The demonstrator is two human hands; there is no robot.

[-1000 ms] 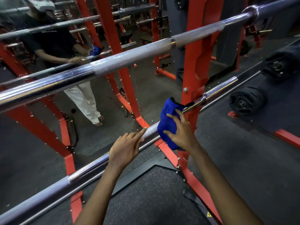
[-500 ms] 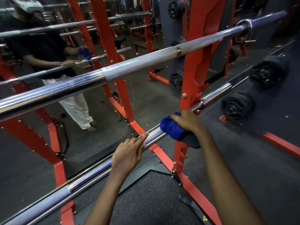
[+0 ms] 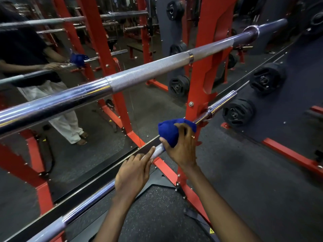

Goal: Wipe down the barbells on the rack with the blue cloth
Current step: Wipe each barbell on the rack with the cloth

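Our blue cloth (image 3: 172, 132) is bunched round the lower barbell (image 3: 87, 202), just short of the red rack upright (image 3: 197, 95). Our right hand (image 3: 181, 147) clamps it there, fingers curled over cloth and bar. The bar's long axis runs from lower left up to the right, so the next stroke likely slides along that line. Our left hand (image 3: 132, 173) rests just beside on the bar, fingers straight. The upper barbell (image 3: 139, 74) sits above both hands.

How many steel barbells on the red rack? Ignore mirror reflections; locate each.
2: upper steel barbell crossing mid-frame; lower steel barbell under the blue cloth. Others may be hidden.
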